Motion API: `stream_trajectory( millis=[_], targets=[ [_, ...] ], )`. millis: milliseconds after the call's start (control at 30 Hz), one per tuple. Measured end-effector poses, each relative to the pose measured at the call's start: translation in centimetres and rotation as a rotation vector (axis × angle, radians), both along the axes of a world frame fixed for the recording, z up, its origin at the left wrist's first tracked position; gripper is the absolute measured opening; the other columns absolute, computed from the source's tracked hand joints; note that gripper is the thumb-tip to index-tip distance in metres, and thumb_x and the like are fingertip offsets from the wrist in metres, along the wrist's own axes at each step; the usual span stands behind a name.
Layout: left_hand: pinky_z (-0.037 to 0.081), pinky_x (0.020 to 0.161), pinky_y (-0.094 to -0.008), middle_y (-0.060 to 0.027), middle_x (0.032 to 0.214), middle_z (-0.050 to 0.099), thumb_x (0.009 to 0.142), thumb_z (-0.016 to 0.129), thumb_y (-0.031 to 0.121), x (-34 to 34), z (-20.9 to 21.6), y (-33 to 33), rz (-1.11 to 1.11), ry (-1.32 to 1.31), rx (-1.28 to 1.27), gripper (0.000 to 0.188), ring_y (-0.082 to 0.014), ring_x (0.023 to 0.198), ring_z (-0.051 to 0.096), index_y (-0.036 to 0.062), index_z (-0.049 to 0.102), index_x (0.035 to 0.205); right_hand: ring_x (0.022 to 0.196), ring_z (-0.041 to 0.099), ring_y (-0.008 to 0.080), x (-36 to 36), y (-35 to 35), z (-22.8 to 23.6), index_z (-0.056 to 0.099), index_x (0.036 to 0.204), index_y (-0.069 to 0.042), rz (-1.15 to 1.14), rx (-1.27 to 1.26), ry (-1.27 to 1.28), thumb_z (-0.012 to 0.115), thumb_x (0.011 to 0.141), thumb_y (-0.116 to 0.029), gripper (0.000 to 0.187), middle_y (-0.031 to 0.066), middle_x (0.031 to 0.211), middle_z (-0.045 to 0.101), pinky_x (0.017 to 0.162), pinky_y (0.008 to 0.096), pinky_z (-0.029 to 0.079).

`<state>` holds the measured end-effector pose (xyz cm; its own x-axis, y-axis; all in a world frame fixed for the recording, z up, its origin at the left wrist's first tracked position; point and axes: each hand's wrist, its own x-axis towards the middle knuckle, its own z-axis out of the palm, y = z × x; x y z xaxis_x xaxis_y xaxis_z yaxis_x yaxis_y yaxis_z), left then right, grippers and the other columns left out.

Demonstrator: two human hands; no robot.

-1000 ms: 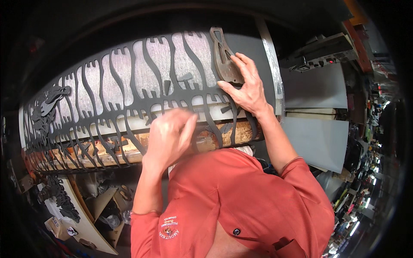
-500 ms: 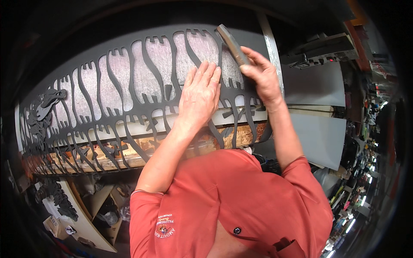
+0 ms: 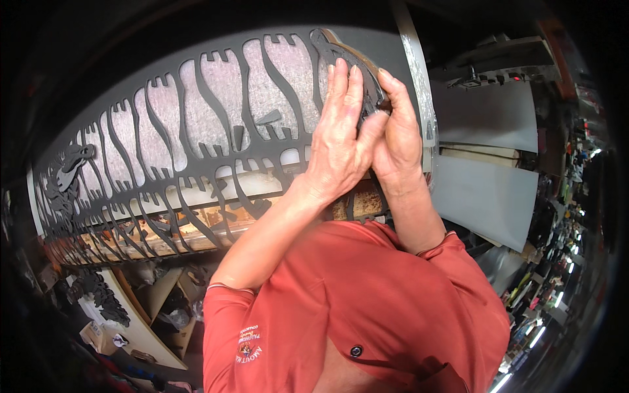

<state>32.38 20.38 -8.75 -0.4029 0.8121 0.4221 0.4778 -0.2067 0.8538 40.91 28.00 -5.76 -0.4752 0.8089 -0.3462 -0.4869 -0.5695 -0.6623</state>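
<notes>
My right hand [image 3: 401,134] grips a curved, metal-edged cutting die [image 3: 363,56] by its right side, fingers and thumb bent around the edge. The die's dark face is turned up, tilted, over the far right of a dark grey sheet [image 3: 386,49]. My left hand [image 3: 337,134] lies with straight fingers across that face, its thumb reaching over to the right hand. Rows of curved, notched cut-outs run along the sheet, baring a pale, scuffed board [image 3: 219,75]. The die's lower end is hidden behind my hands.
Small grey offcuts [image 3: 267,118] lie on the board. Cut webbing hangs over the worn wooden front edge [image 3: 255,208]. Crumpled grey scrap [image 3: 69,164] is heaped at the far left. Pale panels [image 3: 485,203] and a machine part with a red light [image 3: 488,80] stand at right.
The die has turned from edge-on to face-up. My left hand has moved right from the sheet onto it, meeting my right hand. The cut sheet has shifted left.
</notes>
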Motion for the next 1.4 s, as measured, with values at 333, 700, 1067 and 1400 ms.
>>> stream_trajectory(
  millis=[333, 700, 1067, 1400],
  targets=[
    [0.059, 0.104, -0.0441, -0.0251, 0.139, 0.068, 0.107, 0.057, 0.002, -0.8, -0.5, 0.1, 0.177, -0.080, 0.187, 0.025, -0.0413, 0.130, 0.067, -0.0039, 0.064, 0.130, 0.113, 0.063, 0.0107, -1.0, -2.1, 0.5, 0.067, 0.134, -0.004, 0.009, 0.075, -0.006, 0.060, 0.110, -0.026, 0.033, 0.0016, 0.123, 0.068, 0.101, 0.0292, 0.052],
    [0.057, 0.090, -0.0265, -0.0067, 0.108, 0.074, 0.117, 0.048, 0.018, -4.2, -0.5, -2.8, 0.128, -0.821, 0.083, 0.028, -0.0100, 0.101, 0.068, -0.0032, 0.065, 0.123, 0.113, 0.069, 0.0119, -1.0, -2.6, 0.7, 0.055, 0.149, 0.005, 0.134, 0.106, -0.009, 0.063, 0.108, -0.015, 0.046, 0.0079, 0.128, 0.072, 0.102, 0.0287, 0.054],
    [0.050, 0.116, -0.0383, -0.0216, 0.143, 0.067, 0.107, 0.060, 0.007, -2.9, 0.4, -4.5, 0.083, -0.334, -0.064, 0.042, -0.0293, 0.137, 0.062, -0.0041, 0.059, 0.147, 0.114, 0.067, 0.0102, -1.2, -3.1, 0.4, 0.056, 0.148, 0.004, 0.205, 0.128, -0.023, 0.065, 0.106, -0.013, 0.047, 0.0064, 0.126, 0.072, 0.103, 0.0274, 0.053],
    [0.057, 0.105, -0.0328, -0.0129, 0.133, 0.074, 0.116, 0.048, 0.016, -5.2, -0.3, -5.5, 0.040, -0.562, -0.088, 0.035, -0.0188, 0.121, 0.070, -0.0041, 0.064, 0.141, 0.114, 0.068, 0.0114, -1.4, -3.2, 0.5, 0.054, 0.150, 0.006, 0.206, 0.122, -0.008, 0.063, 0.107, -0.013, 0.048, 0.0082, 0.126, 0.072, 0.102, 0.0283, 0.054]
  ],
)
